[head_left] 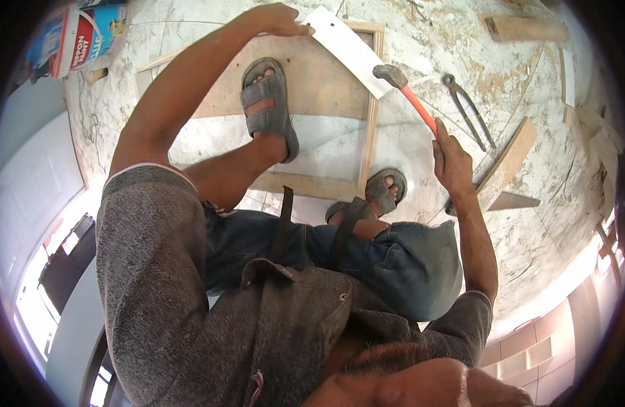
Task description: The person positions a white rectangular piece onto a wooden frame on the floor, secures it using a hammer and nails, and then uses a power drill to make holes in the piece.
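Note:
In my right hand (453, 161) is a claw hammer, its orange handle (418, 107) gripped near the end. The dark hammer head (392, 74) hangs over the lower right end of a white strip of board (350, 54). That strip lies slanted across the corner of a wooden frame (371, 146). At the strip's upper left end, my left hand (280, 20) has its fingers curled, with the tips on the corner. A small dark spot shows on the strip near those fingers; I cannot tell whether it is a nail or a hole.
Pincers (465, 112) lie right of the hammer. Below them are a wooden plank (509, 163) and a dark triangular blade (513, 201). My sandaled foot (268, 102) rests on a brown panel (326, 88) in the frame. A paint bucket (78, 41) stands far left; another board (527, 29) lies far right.

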`<state>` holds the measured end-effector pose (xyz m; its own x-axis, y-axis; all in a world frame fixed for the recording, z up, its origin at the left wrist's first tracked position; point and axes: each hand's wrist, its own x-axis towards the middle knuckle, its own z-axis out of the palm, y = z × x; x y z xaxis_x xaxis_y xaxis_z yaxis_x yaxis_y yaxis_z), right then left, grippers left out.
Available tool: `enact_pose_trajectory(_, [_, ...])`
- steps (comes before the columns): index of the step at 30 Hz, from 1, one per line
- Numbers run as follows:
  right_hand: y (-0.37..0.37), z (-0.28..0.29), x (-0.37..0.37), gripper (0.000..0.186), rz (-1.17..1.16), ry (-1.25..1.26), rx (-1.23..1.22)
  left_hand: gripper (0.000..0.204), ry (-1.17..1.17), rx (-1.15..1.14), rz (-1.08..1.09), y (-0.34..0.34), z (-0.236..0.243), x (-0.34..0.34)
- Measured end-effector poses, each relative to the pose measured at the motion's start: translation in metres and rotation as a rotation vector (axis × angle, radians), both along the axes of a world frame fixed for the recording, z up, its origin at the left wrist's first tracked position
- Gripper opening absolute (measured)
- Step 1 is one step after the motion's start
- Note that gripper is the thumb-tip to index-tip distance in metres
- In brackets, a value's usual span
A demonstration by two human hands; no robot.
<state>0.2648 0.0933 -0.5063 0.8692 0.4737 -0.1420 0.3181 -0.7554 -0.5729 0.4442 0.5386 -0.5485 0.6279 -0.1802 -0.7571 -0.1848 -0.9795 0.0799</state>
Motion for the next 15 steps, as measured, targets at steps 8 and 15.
enact_pose_trajectory(8, [0.006, 0.009, -0.017, 0.046, -0.166, 0.142, 0.129, 0.082, -0.053, -0.021, -0.061, -0.004, 0.011, -0.002])
enact_pose_trajectory(15, [0.002, 0.011, -0.046, 0.05, -0.72, 0.44, 0.357, 0.072, -0.401, -0.005, 0.061, -0.005, 0.036, -0.018])
